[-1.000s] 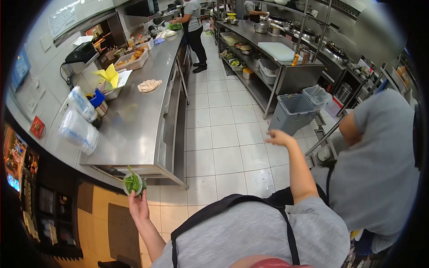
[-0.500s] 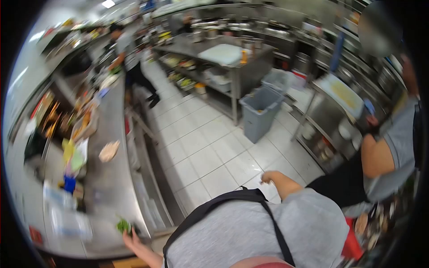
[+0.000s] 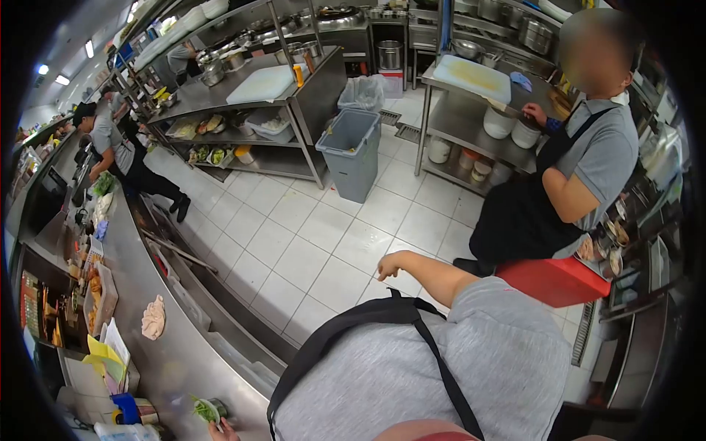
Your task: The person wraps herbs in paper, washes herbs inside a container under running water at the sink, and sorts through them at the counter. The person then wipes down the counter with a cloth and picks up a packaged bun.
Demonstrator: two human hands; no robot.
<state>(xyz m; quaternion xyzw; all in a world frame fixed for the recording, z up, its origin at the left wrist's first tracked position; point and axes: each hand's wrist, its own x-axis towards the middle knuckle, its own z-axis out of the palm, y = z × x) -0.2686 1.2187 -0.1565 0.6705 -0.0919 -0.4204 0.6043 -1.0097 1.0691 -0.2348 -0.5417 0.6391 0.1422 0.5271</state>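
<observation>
At the bottom left, my left hand (image 3: 223,431) holds a small round container of green leaves (image 3: 209,409) over the steel counter (image 3: 176,367). Only its fingers show, at the container's near side. Out over the tiled floor, my right hand (image 3: 392,266) hangs in front of my body with its fingers bent downward; nothing shows in it. A crumpled pinkish cloth (image 3: 153,317) lies on the counter beyond the container. Farther along are yellow and white papers (image 3: 107,357) and a tray of orange-brown food (image 3: 103,298).
A grey bin (image 3: 350,154) stands beyond my right hand. One person (image 3: 566,176) in a black apron stands at the right beside a red box (image 3: 551,281). Another person (image 3: 121,154) leans over the far counter. Steel tables hold white cutting boards (image 3: 261,83).
The view has swung to the right, bringing the person at the right and the red box into fuller view. The leaves now appear lower, over the counter, still in my left hand.
</observation>
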